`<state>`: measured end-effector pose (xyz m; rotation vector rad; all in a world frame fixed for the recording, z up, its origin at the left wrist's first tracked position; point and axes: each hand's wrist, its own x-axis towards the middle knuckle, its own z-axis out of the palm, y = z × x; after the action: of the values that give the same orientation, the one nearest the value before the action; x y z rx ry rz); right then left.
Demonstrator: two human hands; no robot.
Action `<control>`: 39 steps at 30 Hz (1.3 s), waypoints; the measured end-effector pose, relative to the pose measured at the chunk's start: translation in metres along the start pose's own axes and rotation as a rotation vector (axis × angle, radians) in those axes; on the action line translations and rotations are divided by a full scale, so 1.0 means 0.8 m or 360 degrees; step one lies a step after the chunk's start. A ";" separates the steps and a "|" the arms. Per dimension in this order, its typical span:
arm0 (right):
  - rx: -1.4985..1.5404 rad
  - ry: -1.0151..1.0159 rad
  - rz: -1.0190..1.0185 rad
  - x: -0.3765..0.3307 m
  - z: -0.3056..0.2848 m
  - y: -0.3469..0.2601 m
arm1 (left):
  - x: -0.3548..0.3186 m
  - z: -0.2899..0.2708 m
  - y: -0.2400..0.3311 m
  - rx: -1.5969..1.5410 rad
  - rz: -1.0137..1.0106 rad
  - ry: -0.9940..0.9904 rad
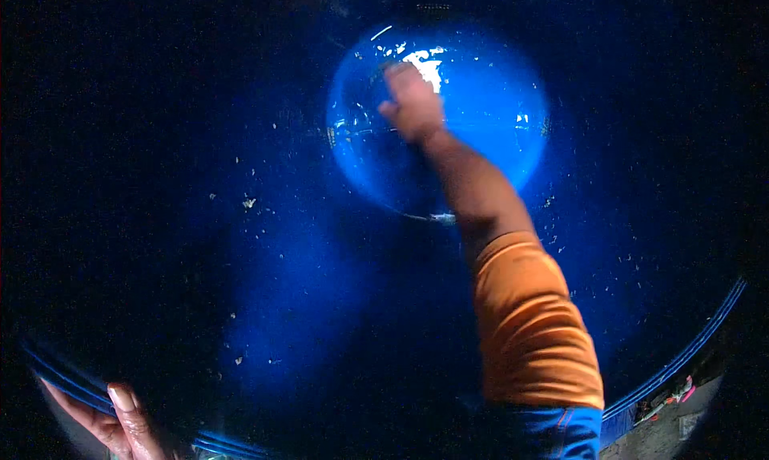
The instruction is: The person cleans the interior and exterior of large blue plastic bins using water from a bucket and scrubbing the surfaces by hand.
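Note:
I look down into a deep blue barrel (296,316) with a round, bright bottom (493,99) that shines as if wet. My right arm, in an orange and blue sleeve (537,324), reaches far down inside. Over the left part of that bottom is my right hand (412,103), blurred by motion, its fingers bent. Whether it holds anything cannot be made out. At the lower left, my left hand (120,424) grips the barrel's rim (68,388), thumb and fingers around the edge.
Small pale flecks (249,203) stick to the barrel's inner wall on both sides. The rim curves up at the lower right, and beyond it lies grey ground (669,424) with a small pink thing (688,393) and some litter. Much of the wall is in deep shadow.

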<state>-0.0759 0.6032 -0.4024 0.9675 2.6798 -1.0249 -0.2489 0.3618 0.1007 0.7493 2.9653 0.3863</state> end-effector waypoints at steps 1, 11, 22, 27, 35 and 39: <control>-0.0338 0.0316 0.0132 -0.001 -0.026 0.017 | -0.002 -0.001 0.001 0.0019 0.0002 -0.0020; -0.1195 0.0004 0.1185 -0.270 0.025 0.168 | 0.009 -0.015 -0.024 0.0206 0.0163 -0.0063; 0.1143 -0.0245 0.0631 -0.190 0.178 -0.136 | 0.005 0.036 0.037 -0.0137 0.0135 -0.0006; -0.0232 -0.0944 0.0655 -0.326 0.044 0.017 | 0.004 0.029 0.017 -0.0234 0.0063 -0.0010; -0.1026 -0.0670 0.1166 -0.364 -0.082 0.087 | 0.015 0.034 0.015 -0.0290 0.0606 -0.0297; 0.1054 -0.1184 0.0468 -0.299 -0.028 -0.194 | 0.007 0.068 0.079 -0.0922 0.0258 -0.0323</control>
<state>0.0223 0.4038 -0.2227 0.7899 1.5721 -1.7918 -0.2180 0.4306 0.0640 0.8793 2.4132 1.0466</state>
